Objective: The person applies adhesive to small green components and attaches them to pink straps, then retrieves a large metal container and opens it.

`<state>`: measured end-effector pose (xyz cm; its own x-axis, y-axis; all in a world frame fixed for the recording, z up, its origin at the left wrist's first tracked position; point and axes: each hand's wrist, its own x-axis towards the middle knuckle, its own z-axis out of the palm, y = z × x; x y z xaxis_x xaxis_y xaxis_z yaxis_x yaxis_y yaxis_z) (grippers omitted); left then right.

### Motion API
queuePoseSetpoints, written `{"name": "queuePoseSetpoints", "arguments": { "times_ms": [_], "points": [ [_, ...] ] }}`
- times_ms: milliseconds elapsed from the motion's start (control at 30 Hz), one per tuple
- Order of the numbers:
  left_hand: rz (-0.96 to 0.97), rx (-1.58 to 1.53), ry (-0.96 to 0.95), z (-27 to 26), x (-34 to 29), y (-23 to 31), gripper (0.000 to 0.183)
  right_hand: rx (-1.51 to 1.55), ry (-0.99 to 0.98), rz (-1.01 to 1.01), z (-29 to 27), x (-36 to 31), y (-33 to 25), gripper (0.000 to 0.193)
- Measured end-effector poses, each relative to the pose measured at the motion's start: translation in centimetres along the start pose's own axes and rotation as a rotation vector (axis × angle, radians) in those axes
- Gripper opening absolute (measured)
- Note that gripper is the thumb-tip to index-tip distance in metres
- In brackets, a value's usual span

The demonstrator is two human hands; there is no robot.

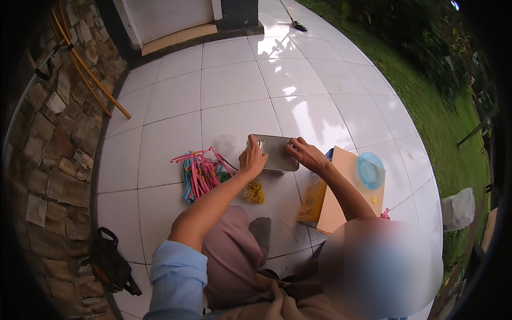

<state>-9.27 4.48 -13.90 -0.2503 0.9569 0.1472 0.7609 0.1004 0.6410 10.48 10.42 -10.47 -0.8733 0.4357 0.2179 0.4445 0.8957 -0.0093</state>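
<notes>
A rectangular grey metal tin [278, 151] is between my hands, just above or on the tiles in front of me. My left hand [253, 157] is closed on its left edge, and my right hand [308, 154] grips its right edge with the fingers bent over the top. The tin's inside does not show. Left of it lies a heap of thin pink and light blue strips [200, 173]. A clear bag of small yellow pieces [254, 192] rests below the tin, partly behind my left forearm. Crumpled clear plastic [224, 144] sits just beyond the strips.
To my right lies a cardboard box [341, 197] with a light blue plastic dish [370, 170] and a yellow scrap [374, 199] on it. A dark bag [111, 261] is by the stone wall [64, 181]. Far off are a broom [298, 25] and a doorway [170, 21].
</notes>
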Motion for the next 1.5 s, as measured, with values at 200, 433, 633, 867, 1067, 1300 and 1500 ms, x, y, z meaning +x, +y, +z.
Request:
{"name": "queuePoseSetpoints", "arguments": {
  "times_ms": [200, 433, 633, 867, 1067, 1300, 1500],
  "points": [
    [0.044, 0.035, -0.18, 1.1, 0.3, 2.7, 0.05, 0.231, 0.194, 0.123, 0.3, -5.0, 0.4, 0.035],
    [0.073, 0.118, -0.237, 2.2, 1.7, 2.9, 0.048, 0.847, 0.48, 0.732, 0.4, -5.2, -1.3, 0.041],
    [0.104, 0.174, -0.206, 2.9, 2.6, 3.2, 0.045, 0.634, 0.752, 0.826, -4.2, -3.8, 0.4, 0.032],
    [0.131, 0.418, -0.162, 3.4, 2.2, 3.0, 0.056, 0.415, 0.341, 0.675, -11.3, -9.0, -1.6, 0.036],
    [0.187, 0.302, -0.104, 4.5, 1.5, 4.1, 0.054, 0.054, -0.153, 0.736, -5.7, -15.6, -2.1, 0.038],
    [-0.006, -0.091, -0.154, 3.5, 3.2, 2.1, 0.048, -0.038, -0.107, 0.689, -6.4, -10.8, -3.4, 0.067],
    [0.023, -0.251, -0.085, 3.8, 2.1, 7.0, 0.056, 0.391, 0.073, 0.61, -1.5, -6.4, -2.2, 0.114]
  ]
}}
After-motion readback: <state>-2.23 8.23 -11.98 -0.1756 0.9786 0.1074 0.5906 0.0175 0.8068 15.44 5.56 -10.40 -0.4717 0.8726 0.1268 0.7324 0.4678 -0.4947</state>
